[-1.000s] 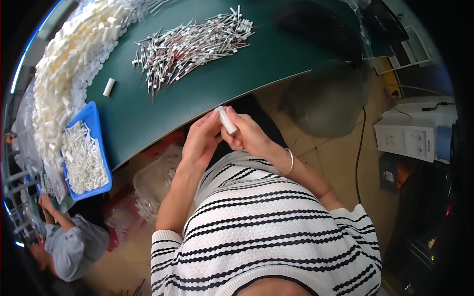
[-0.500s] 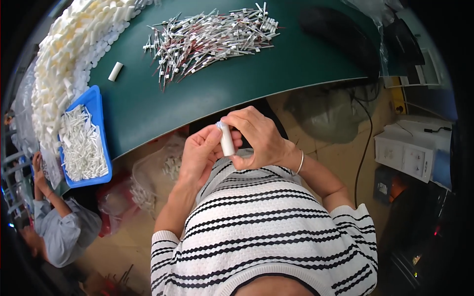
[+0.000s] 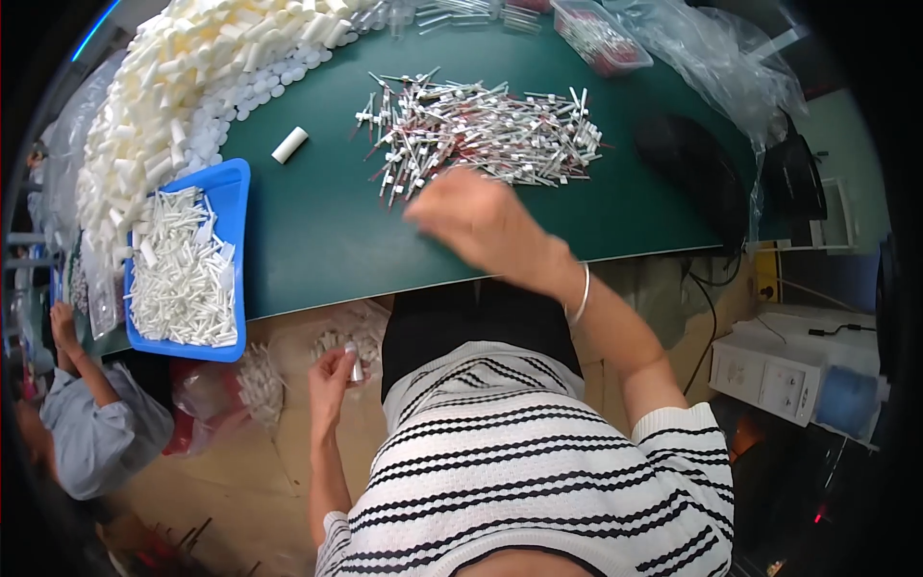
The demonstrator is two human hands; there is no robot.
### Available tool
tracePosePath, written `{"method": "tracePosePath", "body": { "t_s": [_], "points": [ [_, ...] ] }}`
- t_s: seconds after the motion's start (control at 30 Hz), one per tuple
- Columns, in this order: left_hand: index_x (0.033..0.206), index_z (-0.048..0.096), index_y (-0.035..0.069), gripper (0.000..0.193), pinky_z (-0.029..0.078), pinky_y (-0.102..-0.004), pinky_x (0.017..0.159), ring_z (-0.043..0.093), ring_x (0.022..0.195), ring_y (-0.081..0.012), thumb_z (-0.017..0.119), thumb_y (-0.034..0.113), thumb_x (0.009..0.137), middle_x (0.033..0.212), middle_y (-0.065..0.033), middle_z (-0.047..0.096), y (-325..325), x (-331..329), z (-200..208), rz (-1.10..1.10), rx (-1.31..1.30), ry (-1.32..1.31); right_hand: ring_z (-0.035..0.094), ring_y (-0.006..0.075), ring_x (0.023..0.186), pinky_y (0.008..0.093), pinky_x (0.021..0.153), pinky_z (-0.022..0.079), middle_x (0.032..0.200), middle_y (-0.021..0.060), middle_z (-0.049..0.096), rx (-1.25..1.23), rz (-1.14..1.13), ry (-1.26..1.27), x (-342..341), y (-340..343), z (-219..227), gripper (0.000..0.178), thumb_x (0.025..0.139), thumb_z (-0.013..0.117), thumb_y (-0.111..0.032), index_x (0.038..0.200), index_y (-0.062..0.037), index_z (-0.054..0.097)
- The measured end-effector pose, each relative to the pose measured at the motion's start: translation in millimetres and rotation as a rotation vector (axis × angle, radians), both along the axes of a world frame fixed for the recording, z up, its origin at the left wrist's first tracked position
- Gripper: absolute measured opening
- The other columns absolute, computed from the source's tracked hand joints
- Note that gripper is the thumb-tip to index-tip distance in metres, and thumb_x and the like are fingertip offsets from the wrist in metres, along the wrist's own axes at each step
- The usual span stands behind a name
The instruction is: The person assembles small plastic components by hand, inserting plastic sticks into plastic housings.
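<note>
My left hand (image 3: 330, 377) is low at the left of my body, closed on a small white cylinder (image 3: 355, 369) with a pale end. Under that hand lies a clear plastic bag (image 3: 300, 344) with white cylinders in it. Over the green table, my right hand (image 3: 486, 229) hangs at the near side of a pile of thin white-and-grey sticks with red wires (image 3: 490, 130). Its fingers look curled but are smeared by motion, so whether they hold anything is hidden. One loose white cylinder (image 3: 289, 145) lies on the table at the left.
A blue tray (image 3: 242, 260) full of small white tubes sits at the table's left edge. Beyond it spreads a big heap of cream-white cylinders (image 3: 144, 125). Far right are a clear tub (image 3: 601, 38), plastic sheeting (image 3: 692, 58) and a black object (image 3: 687, 163). Another person (image 3: 101, 423) works at left.
My hands have parted. The left has gone down and left with the white cylinder, and the right has moved up over the table toward the stick pile. The view has shifted too.
</note>
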State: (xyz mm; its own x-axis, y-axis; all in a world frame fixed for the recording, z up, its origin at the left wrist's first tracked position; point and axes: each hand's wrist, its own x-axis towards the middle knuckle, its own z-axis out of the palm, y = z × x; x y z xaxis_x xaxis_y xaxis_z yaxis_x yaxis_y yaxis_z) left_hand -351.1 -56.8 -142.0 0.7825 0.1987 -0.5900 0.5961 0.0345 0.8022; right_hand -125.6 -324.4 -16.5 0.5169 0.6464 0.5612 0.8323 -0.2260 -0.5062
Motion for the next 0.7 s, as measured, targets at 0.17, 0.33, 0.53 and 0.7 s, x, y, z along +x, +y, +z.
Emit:
{"method": "tracePosePath", "body": {
  "t_s": [0.17, 0.33, 0.53, 0.7],
  "points": [
    [0.113, 0.062, -0.006, 0.037, 0.054, -0.0285, 0.066, 0.067, 0.076, -0.0173, 0.063, 0.023, 0.089, 0.088, -0.0162, 0.070, 21, -13, -4, -0.563, 0.670, -0.109, 0.059, 0.0290, 0.084, 0.0381, 0.077, 0.049, 0.085, 0.0083, 0.063, -0.137, -0.145, -0.126, 115, 37, 1, 0.011, 0.083, 0.064, -0.012, 0.090, -0.0081, 0.070],
    [0.098, 0.067, -0.003, 0.015, 0.048, -0.0205, 0.061, 0.060, 0.068, -0.0064, 0.059, 0.009, 0.092, 0.078, -0.0037, 0.067, -15, 86, 115, -0.437, -0.101, -0.243, 0.054, 0.0275, 0.097, 0.0367, 0.087, 0.047, 0.096, 0.0080, 0.061, -0.410, -0.079, -0.135, 152, 81, -26, 0.014, 0.085, 0.063, -0.015, 0.097, -0.0109, 0.070],
    [0.098, 0.067, 0.001, 0.013, 0.048, -0.0256, 0.061, 0.062, 0.068, -0.0145, 0.062, 0.006, 0.088, 0.084, -0.0094, 0.067, -13, 198, 136, -0.129, 0.666, -0.795, 0.057, 0.0309, 0.094, 0.0427, 0.082, 0.048, 0.091, 0.0122, 0.062, -0.447, -0.092, -0.092, 149, 88, -24, 0.006, 0.084, 0.059, -0.010, 0.081, -0.0042, 0.061],
    [0.099, 0.068, 0.004, 0.016, 0.049, -0.0370, 0.067, 0.063, 0.072, -0.0255, 0.065, 0.014, 0.086, 0.085, -0.0124, 0.066, -34, 237, 121, -0.126, 0.848, -0.854, 0.060, 0.0313, 0.082, 0.0409, 0.077, 0.045, 0.079, 0.0104, 0.062, -0.202, -0.005, -0.153, 120, 73, -7, 0.008, 0.081, 0.064, -0.008, 0.082, -0.0046, 0.057]
  ]
}}
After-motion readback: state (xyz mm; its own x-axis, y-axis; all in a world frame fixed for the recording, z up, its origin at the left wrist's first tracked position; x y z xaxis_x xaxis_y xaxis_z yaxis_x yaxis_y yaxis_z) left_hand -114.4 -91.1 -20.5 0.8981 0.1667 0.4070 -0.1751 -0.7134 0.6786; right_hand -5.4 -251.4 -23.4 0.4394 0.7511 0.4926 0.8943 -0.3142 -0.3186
